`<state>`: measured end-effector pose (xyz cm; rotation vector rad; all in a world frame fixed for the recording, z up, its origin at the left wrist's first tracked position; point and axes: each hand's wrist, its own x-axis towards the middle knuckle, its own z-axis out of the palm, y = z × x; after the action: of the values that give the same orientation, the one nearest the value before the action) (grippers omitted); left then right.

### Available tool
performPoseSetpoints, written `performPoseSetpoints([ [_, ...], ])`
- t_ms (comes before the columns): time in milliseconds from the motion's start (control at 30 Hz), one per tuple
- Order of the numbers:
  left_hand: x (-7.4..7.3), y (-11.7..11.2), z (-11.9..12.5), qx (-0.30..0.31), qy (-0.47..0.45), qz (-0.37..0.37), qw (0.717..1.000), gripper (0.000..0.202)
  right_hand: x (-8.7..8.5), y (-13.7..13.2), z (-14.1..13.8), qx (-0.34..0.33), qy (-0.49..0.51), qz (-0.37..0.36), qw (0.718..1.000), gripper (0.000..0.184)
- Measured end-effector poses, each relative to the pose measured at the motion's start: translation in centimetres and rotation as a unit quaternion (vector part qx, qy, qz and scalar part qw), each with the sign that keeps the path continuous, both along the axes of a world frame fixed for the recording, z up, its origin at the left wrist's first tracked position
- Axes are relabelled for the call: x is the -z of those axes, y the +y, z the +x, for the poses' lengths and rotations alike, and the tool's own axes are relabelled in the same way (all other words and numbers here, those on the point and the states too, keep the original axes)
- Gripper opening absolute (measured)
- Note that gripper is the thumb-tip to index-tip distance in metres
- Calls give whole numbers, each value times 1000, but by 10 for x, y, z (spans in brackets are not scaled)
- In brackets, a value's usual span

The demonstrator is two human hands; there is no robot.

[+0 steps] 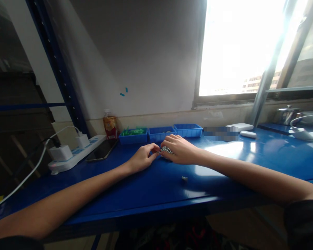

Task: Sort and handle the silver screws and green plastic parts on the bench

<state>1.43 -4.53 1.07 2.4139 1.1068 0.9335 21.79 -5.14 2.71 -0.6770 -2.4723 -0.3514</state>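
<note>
A cluster of small silvery screws [167, 150] sits at the middle of the blue table, with my right hand [182, 148] curled around it from the right. The fingers of that hand cover part of the cluster. From the other side my left hand [145, 157] reaches its left edge. Its thumb and forefinger pinch together there on a small shiny piece that looks like a screw. One loose screw [184, 178] lies on its side nearer the front edge, apart from both hands.
Behind my hands stand three blue bins: one with green pieces [133, 132], a middle bin [161, 133] and a right bin [188, 130]. A phone [102, 151], a drink bottle [111, 125] and a power strip [79, 154] are left. A white case [248, 134] lies right.
</note>
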Motion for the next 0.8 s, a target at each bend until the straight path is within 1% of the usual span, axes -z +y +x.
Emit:
performPoseSetpoints([
  [33, -1, -1, 0, 4, 7, 1, 1000, 18, -2, -16, 0, -6, 9, -2, 1000, 26],
  [67, -1, -2, 1, 5, 10, 1, 1000, 18, -3, -32, -1, -27, 8, -8, 1000, 29],
  [100, -1, -2, 1, 3, 13, 0, 1000, 19, -1, -44, -3, -64, -13, -18, 998, 35],
  [133, -1, -2, 0, -1, 16, 0, 1000, 20, 2, -53, -5, -102, -42, -25, 994, 39],
  [167, 0, -1, 0, -5, 17, 1, 1000, 21, 6, -56, -7, -119, -62, -43, 990, 37],
  [200, 1, 0, -1, -8, 18, 2, 1000, 21, 11, -54, -10, -112, -75, -66, 989, 35],
  [267, 2, 3, -2, -7, 13, 6, 1000, 22, 18, -37, -14, -54, -70, -74, 993, 33],
  [300, 3, 4, -2, -9, 10, 9, 1000, 22, 21, -26, -15, -26, -58, -63, 996, 31],
  [400, 5, 8, -3, -37, 4, 24, 999, 21, 24, 6, -12, 27, -8, -32, 999, 29],
  [433, 6, 9, -3, -44, 4, 28, 999, 21, 24, 13, -11, 42, 5, -28, 999, 28],
  [500, 7, 10, -4, -38, 1, 24, 999, 20, 26, 23, -7, 63, 15, -30, 997, 28],
  [567, 9, 10, -4, -20, -8, 16, 1000, 20, 28, 28, -5, 53, 2, -48, 997, 26],
  [633, 10, 11, -4, -8, -14, 10, 1000, 20, 30, 30, -5, 22, -15, -60, 998, 17],
  [700, 10, 11, -5, -7, -14, 11, 1000, 19, 30, 31, -5, -3, -20, -57, 998, 12],
  [800, 8, 11, -5, -11, -6, 16, 1000, 20, 30, 31, -7, -27, 4, -51, 998, 8],
])
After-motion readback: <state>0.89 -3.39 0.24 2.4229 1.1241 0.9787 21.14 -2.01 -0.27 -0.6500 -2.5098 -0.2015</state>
